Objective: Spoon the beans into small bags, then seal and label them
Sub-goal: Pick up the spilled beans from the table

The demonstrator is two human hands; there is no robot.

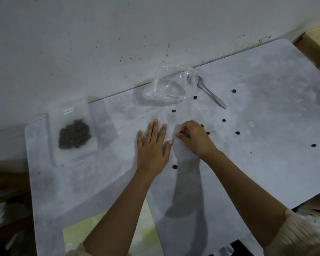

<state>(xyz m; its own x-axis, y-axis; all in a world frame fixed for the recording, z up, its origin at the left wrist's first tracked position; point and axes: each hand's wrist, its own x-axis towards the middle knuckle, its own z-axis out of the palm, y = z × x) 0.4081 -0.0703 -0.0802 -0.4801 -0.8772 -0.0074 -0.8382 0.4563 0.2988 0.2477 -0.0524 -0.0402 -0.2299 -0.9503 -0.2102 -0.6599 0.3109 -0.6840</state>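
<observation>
Grey, mottled stone makes up the counter [266, 80], and dark beans [238, 133] lie scattered singly across it, well apart from one another. The left hand [151, 145] lies flat with fingers spread, seemingly pressing down a small, nearly invisible bag [175, 130]; its edges are too faint to trace. The right hand [194, 137] is curled, its fingertips pinching one bean at what looks like the bag's mouth. A filled, labelled bag [73, 132] leans against the wall at the left. A crumpled clear plastic bag [171, 85] lies at the back, with the spoon [209, 92] just beside it, untouched.

Risks, as I judge them: the pinched bean could slip and roll, since the counter is smooth. Strays near the right edge could be knocked off by the forearm. If the left palm lifts, the light bag may shift or close.
</observation>
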